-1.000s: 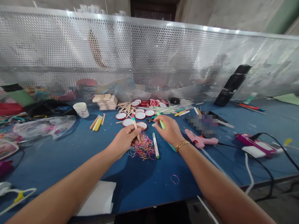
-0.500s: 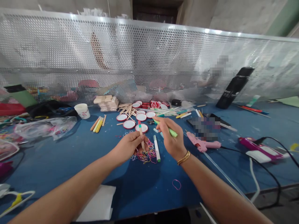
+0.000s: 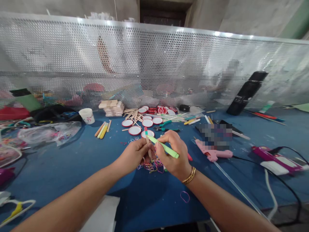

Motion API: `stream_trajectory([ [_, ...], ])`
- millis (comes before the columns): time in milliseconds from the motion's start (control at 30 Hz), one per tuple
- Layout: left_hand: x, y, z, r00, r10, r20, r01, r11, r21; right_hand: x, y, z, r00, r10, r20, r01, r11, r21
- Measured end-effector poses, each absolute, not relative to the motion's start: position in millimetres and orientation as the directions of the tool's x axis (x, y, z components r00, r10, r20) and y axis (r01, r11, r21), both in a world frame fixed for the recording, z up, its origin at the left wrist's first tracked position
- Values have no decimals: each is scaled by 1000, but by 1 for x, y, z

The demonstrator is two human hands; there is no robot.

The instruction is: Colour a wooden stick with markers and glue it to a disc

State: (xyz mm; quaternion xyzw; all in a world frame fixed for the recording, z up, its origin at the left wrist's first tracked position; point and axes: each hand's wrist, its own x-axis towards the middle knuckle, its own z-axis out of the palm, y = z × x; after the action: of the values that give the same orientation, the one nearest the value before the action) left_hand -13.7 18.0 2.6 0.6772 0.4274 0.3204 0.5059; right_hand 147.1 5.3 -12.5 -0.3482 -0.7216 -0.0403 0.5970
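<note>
Upright between the fingers of my left hand (image 3: 135, 153) is a wooden craft stick (image 3: 146, 137), its top end coloured red and green. My right hand (image 3: 175, 154) is closed around a light green marker (image 3: 166, 149), whose tip meets or nearly meets the stick just below the green band. Under both hands lies a heap of colourful rubber bands (image 3: 152, 167), partly hidden by the fingers. Beyond them sit several red-rimmed white lids (image 3: 134, 130) and green-handled pliers (image 3: 166, 129).
A pink glue gun (image 3: 212, 151) with a black cord lies to the right. Loose craft sticks (image 3: 131, 114) and stacked stick bundles (image 3: 112, 109) are at the back. Further left stand a paper cup (image 3: 87, 116) and markers (image 3: 102, 130). A perforated metal panel (image 3: 154, 64) closes the far side.
My right hand has moved left and brought the green marker's tip to the stick. The white marker with the green end is now mostly covered by that hand. The view has shifted slightly.
</note>
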Motion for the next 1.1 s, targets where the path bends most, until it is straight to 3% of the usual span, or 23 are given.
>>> stream_trajectory([
  [1100, -16, 19, 2, 429, 903, 19, 269, -148, 952, 148, 6, -14, -35, 440, 897, 581, 740, -340],
])
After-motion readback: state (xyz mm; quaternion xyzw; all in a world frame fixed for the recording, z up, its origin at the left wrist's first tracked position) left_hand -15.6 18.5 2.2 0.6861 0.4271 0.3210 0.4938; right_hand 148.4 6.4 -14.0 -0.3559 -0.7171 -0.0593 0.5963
